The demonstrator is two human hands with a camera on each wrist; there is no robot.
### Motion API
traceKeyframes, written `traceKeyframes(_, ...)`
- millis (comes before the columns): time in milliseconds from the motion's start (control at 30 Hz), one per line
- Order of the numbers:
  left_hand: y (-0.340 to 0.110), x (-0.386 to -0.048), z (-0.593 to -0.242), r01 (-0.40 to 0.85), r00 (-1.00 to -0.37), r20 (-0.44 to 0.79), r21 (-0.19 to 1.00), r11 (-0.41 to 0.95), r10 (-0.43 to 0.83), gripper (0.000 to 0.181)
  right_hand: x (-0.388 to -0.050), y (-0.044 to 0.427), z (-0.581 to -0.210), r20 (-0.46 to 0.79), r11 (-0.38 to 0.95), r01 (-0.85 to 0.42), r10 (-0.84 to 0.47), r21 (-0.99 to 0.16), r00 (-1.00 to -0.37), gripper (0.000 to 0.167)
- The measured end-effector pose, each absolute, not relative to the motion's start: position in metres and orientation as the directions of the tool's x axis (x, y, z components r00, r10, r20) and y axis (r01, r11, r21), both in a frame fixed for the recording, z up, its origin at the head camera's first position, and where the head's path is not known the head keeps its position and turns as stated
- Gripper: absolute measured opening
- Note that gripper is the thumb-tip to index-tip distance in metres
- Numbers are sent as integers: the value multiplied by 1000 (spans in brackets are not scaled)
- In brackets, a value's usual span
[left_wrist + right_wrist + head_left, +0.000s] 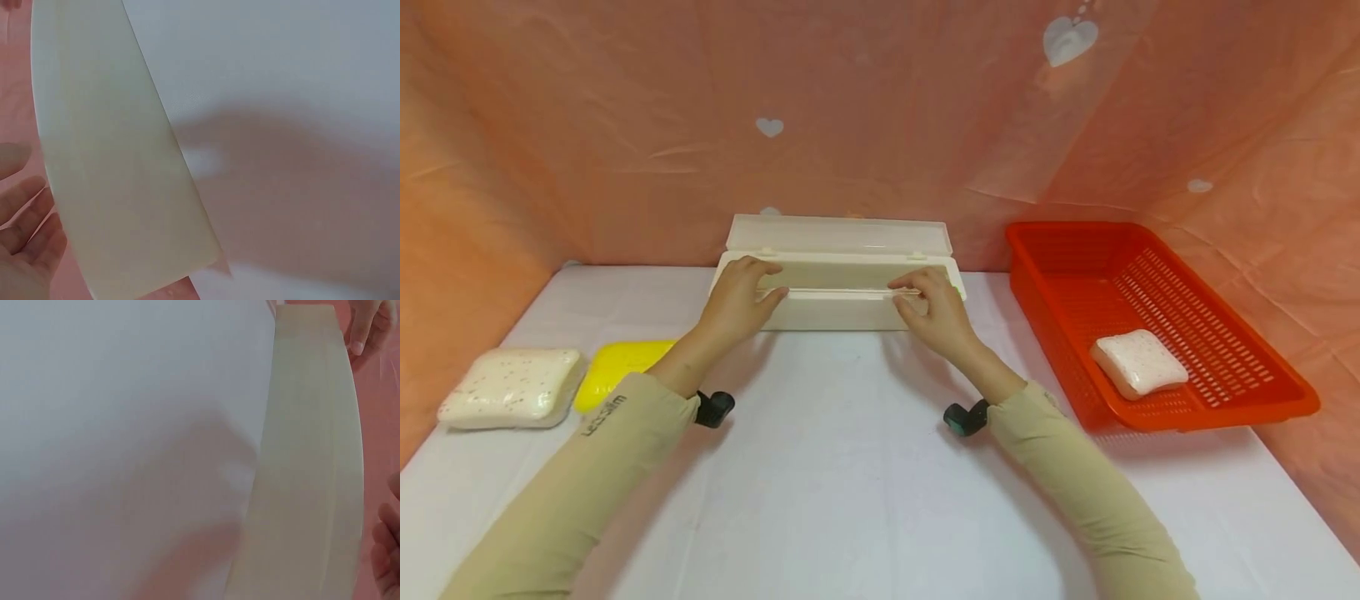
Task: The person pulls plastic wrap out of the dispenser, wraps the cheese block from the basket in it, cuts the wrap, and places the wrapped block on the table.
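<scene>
A long cream plastic box (835, 315) stands at the back of the table, its hinged lid (838, 235) raised behind it. Over the box's left part is my left hand (735, 298), thumb and fingers loosely bent and apart, holding nothing. My right hand (936, 312) is over the right part in a like pose, with nothing between thumb and fingers. Both wrist views show the box's plain outer wall (119, 169) with relaxed fingers (386, 544) beyond its rim. Whether any fingertip touches the rim I cannot tell. A small green spot (957, 292) shows beside my right hand.
On the left of the white tablecloth (820, 467) lie a wrapped white speckled block (512, 387) and a yellow one (621, 367), partly behind my left forearm. A red basket (1048, 333) at right holds a smaller white speckled block (1141, 362). An orange curtain (865, 108) hangs behind.
</scene>
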State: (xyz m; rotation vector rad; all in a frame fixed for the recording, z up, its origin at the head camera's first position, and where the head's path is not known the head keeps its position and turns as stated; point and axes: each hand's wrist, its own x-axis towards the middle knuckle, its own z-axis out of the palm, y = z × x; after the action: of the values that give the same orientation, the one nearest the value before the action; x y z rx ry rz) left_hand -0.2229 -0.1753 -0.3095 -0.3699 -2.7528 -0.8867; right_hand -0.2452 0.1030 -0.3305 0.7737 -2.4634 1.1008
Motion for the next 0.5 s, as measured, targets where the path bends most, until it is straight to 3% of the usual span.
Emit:
traceKeyframes(233, -177, -230, -311, 281, -951, 269, 552, 785, 152, 35, -254, 115, -330, 479, 609, -575, -336, -546, -811, 24)
traceKeyframes(500, -182, -237, -308, 203, -978, 168, 648, 734, 123, 33, -261, 124, -332, 422, 641, -543, -350, -543, -836, 31)
